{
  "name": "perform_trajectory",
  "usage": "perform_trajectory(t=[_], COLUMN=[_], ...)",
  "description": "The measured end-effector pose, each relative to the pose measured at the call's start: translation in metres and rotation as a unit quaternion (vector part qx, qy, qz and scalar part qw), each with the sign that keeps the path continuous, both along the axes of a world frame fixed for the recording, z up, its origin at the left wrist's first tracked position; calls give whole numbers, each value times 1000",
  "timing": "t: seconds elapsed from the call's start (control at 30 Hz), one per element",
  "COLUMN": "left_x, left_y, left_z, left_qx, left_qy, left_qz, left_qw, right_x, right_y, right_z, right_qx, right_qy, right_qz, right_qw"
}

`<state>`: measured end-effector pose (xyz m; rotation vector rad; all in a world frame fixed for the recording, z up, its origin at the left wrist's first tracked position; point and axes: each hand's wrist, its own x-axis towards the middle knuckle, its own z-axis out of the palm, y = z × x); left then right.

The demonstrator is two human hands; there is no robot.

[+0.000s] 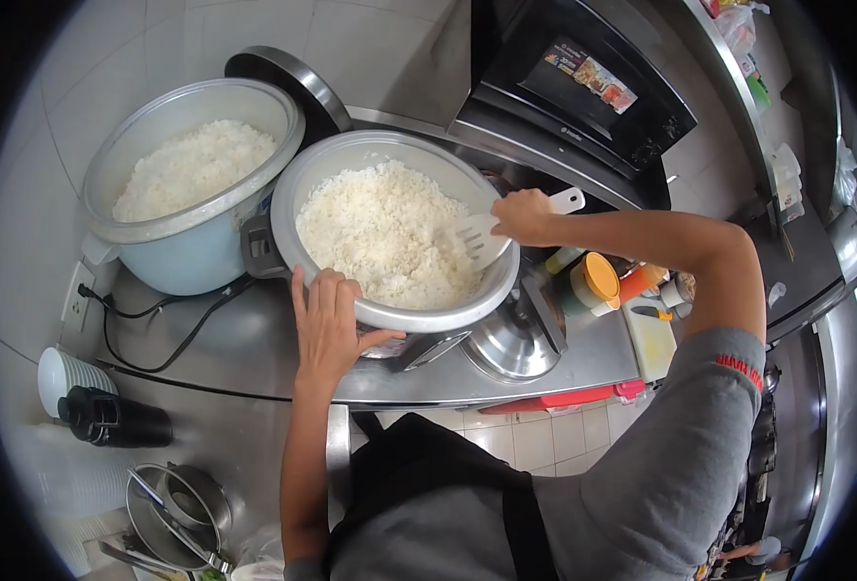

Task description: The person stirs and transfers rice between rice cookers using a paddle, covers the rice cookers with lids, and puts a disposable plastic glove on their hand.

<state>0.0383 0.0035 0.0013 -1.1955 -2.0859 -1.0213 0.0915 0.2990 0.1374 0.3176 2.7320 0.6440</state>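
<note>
White rice (385, 232) fills the nearer cooker pot (390, 143). My right hand (525, 217) is closed around a white slotted paddle (477, 240), whose blade touches the rice at the pot's right side. My left hand (330, 320) rests on the pot's front rim, fingers spread over the edge and thumb out to the right. Just left of this pot, a black side handle (262, 247) sticks out. A second, pale blue cooker (186, 257) with rice in it stands to the left.
A steel lid (513, 344) lies right of the pot, near an orange-lidded container (600, 278) and a cutting board (649, 339). Black cords (181, 349) cross the counter. Bowls (70, 381), a black flask (119, 418) and a steel pot (181, 513) stand lower left. A black oven (583, 87) is behind.
</note>
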Motion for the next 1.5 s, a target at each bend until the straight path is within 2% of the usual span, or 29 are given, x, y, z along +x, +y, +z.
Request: perform_trajectory(t=[0.07,0.17,0.3,0.4,0.47,0.57,0.7,0.93,1.07,1.27,1.3,1.4,1.5], left_x=[0,3,2,2,5,10,10,10,11,9,7,6,4], left_y=[-1,-4,-3,-4,-4,-3,0,5,9,8,7,6,3], left_z=[1,1,1,2,3,7,7,-1,0,0,0,0,-2], left_qx=[-3,-11,13,-2,5,19,15,17,35,36,37,37,33], left_qy=[-7,-15,-18,-12,-16,-30,-26,-18,-16,-28,-31,-32,-18], left_qz=[-6,-11,-24,-19,-23,-20,-6,14,22,15,14,6,0], left_qw=[1000,1000,999,1000,1000,999,1000,1000,999,999,999,999,999], right_x=[3,5,-4,-28,-42,-73,-91,-82,-41,-1,11,8,-38], right_y=[-16,-35,-83,-66,-40,6,22,15,-12,-43,-55,-85,-59], right_z=[-5,-16,21,21,12,-22,-34,-22,-26,-10,-3,8,13], right_qx=[-13,-15,-1,119,250,263,255,165,52,42,1,0,53], right_qy=[-17,-15,-53,-7,13,-12,6,35,16,-23,-41,-58,-70], right_qz=[-8,86,138,241,317,251,287,274,109,121,97,178,225], right_qw=[1000,996,989,963,915,931,923,947,993,992,994,982,970])
